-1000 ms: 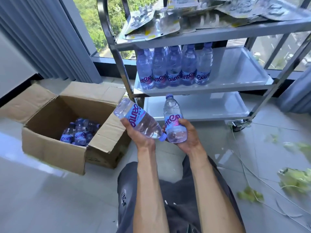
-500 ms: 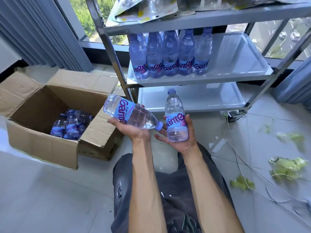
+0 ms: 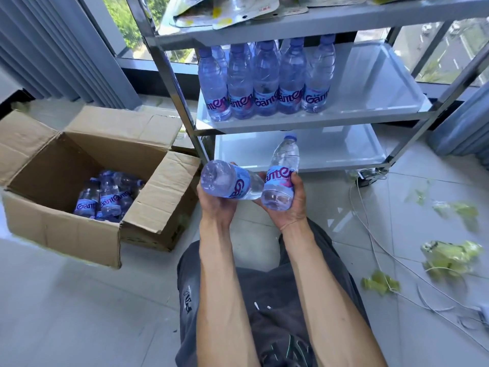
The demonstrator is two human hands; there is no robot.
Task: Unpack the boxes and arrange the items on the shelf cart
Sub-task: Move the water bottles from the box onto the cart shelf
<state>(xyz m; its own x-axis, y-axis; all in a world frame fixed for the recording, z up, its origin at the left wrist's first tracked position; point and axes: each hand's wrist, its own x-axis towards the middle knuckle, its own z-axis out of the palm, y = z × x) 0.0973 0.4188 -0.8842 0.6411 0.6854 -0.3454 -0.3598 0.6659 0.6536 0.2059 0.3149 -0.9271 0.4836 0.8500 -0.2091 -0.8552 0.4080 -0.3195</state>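
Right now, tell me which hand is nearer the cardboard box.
Left. The left hand holds a bottle just right of the box; the right hand holds another bottle farther right, beyond the left.

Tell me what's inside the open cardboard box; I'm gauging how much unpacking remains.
The cardboard box holds several labelled water bottles clustered toward its near right corner. The near wall hides the box floor and the bottles' lower parts, so an exact count isn't possible.

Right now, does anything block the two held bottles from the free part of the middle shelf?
Nothing visible does. The left hand and right hand hold bottles below the middle shelf, whose right part lies open beside the standing row.
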